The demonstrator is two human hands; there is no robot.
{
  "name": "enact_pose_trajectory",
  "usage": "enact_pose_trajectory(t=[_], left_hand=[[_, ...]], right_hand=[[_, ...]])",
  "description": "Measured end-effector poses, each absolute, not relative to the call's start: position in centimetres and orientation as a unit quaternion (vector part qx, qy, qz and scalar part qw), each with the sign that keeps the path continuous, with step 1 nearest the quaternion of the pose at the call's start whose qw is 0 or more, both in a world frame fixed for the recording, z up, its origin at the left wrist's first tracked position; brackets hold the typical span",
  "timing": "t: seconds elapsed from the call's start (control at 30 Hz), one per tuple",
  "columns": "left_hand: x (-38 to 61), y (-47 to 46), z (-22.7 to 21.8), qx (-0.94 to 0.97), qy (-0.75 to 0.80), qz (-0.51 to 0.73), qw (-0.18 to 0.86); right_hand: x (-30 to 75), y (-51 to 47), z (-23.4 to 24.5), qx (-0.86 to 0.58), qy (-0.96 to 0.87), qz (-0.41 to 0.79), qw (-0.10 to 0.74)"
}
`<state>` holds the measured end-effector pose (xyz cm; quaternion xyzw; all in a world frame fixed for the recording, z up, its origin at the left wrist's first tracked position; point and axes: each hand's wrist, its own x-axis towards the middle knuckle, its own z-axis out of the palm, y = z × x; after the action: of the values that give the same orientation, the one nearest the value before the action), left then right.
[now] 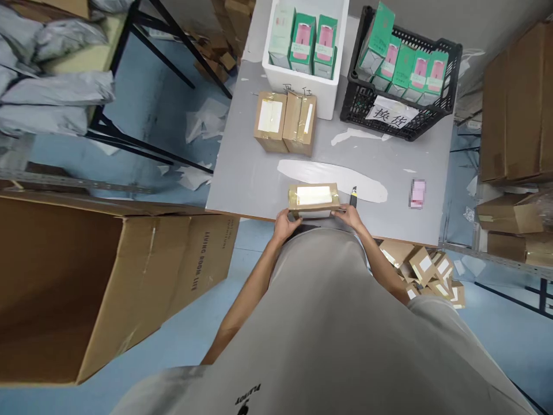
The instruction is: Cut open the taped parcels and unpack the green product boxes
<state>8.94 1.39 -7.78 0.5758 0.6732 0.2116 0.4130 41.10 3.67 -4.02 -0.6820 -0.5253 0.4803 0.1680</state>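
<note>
A small brown cardboard box (314,196) with a white label on top and shiny tape along its edges sits at the table's near edge, close to my body. My left hand (285,226) grips its left near corner, and my right hand (349,215) holds the right near corner. Just right of the box lies a utility knife (353,197) with a black and yellow handle, near my right fingers but apart from them. Beyond the box stand two taped cardboard boxes (270,121) side by side, both with white labels.
On the grey table (246,178), a white bin (302,86) and a black crate (397,124) hold green-and-pink boxes. A small pink item (417,193) lies right. A large open carton (173,265) stands left; several small boxes (425,268) are piled below the table's right side.
</note>
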Motion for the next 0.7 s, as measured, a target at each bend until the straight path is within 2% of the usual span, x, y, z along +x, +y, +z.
enact_pose_trajectory(t=[0.2, 0.37, 0.57, 0.7], left_hand=[[8.3, 2.5, -6.8, 0.541, 0.699, 0.216, 0.415], [8.6, 2.0, -7.5, 0.492, 0.727, 0.174, 0.447], [8.0, 0.0, -8.8, 0.437, 0.719, 0.208, 0.499], [7.6, -1.3, -9.3, 0.439, 0.714, 0.171, 0.518]], right_hand=[[41.7, 5.7, -2.5, -0.703, -0.563, 0.409, 0.145], [40.7, 7.0, -3.7, -0.713, -0.544, 0.429, 0.103], [42.0, 5.4, -5.3, -0.712, -0.489, 0.478, 0.157], [43.1, 3.1, -5.8, -0.711, -0.471, 0.493, 0.170]])
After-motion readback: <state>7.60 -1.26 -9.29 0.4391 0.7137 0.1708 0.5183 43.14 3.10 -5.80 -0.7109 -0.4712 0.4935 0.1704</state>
